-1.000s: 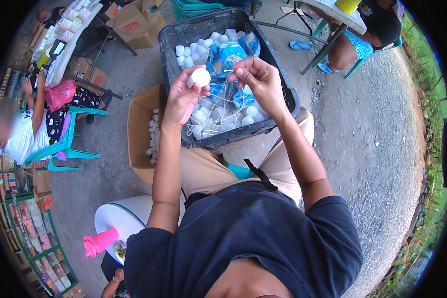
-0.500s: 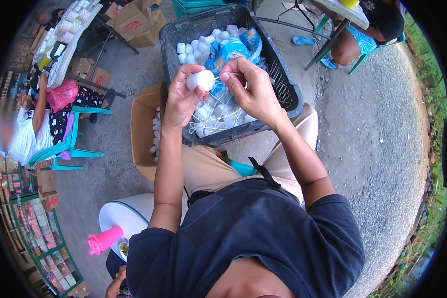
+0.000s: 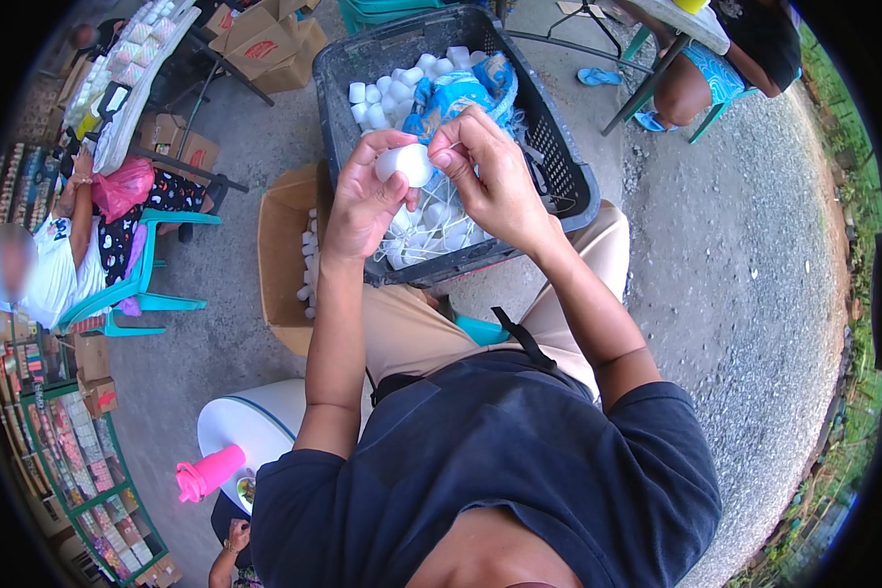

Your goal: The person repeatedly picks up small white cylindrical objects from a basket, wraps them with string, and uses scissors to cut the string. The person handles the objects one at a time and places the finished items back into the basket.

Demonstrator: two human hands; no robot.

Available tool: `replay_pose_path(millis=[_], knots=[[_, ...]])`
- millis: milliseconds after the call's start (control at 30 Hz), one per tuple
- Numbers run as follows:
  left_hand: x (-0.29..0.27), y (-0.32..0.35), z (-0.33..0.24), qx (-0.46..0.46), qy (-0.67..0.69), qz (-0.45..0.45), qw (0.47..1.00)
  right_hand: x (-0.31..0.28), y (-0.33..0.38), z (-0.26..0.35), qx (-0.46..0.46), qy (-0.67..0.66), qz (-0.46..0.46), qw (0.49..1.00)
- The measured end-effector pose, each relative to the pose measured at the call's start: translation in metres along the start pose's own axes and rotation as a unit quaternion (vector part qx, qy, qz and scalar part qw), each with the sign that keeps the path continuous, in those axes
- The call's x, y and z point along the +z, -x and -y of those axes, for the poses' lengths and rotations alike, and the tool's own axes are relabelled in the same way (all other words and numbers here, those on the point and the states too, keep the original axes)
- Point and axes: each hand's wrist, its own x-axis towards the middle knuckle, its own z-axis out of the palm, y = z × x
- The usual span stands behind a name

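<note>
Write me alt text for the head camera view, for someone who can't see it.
Seen from above, a seated person's left hand holds a small white round cap-like piece while the right hand pinches at it, over a dark plastic crate of similar white pieces on the lap. An open cardboard box stands to the left on concrete, where another person sits in a turquoise plastic chair.

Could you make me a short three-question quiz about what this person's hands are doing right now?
1. True or false: the left hand holds a small white cup.
2. The hands work above which container? A) the black crate B) the cardboard box C) a metal bucket
3. What do the right hand fingertips pinch at?

Key
1. True; the thumb and fingers wrap it.
2. A; the crate rests on the person's lap, filled with white cups and a blue bag.
3. The cup's edge; whether something thin is gripped there is too small to tell.
</note>
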Motion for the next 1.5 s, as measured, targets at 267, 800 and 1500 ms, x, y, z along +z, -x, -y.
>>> replay_pose_path(millis=[267,800,1500], knots=[[0.006,0.002,-0.004,0.006,-0.042,-0.028,0.999,0.001,0.002,-0.001,-0.001,0.007,0.011,1.0],[0.008,0.007,0.002,0.01,0.027,-0.08,0.996,0.011,0.01,0.003,-0.028,-0.003,-0.08,0.996],[0.011,0.002,0.002,-0.022,-0.017,-0.111,0.993,0.008,0.018,0.004,0.05,-0.077,-0.079,0.993]])
